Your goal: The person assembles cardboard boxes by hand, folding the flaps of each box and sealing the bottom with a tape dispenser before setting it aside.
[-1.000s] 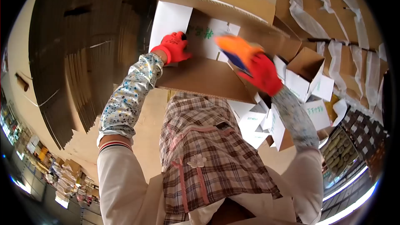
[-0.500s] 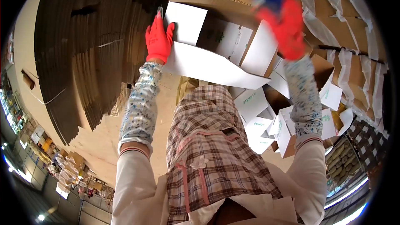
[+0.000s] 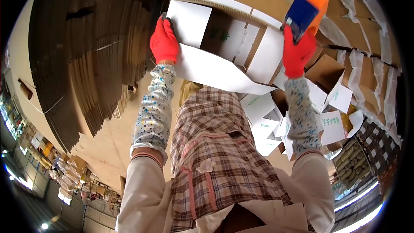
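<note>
In front of me lies an open cardboard box (image 3: 215, 67) with white faces, its flaps folded outward. My left hand (image 3: 164, 42), in a red glove, is closed on the box's left edge beside a white flap (image 3: 188, 23). Over the box's right side, my right hand (image 3: 298, 51), also red-gloved, grips what looks like a blue-and-orange tape dispenser (image 3: 307, 12). The dispenser is raised, apart from the box. Its handle is hidden in my fingers.
Tall stacks of flattened cardboard (image 3: 86, 56) stand on the left. Several open white-and-brown boxes (image 3: 332, 127) crowd the right, below taped brown cartons (image 3: 362, 39). A bundle of long brown items (image 3: 352, 164) sits at lower right.
My right hand has moved slightly down with the dispenser, which has tilted rightward and shows more clearly. My left fingers, stretched out before, have curled onto the box edge.
</note>
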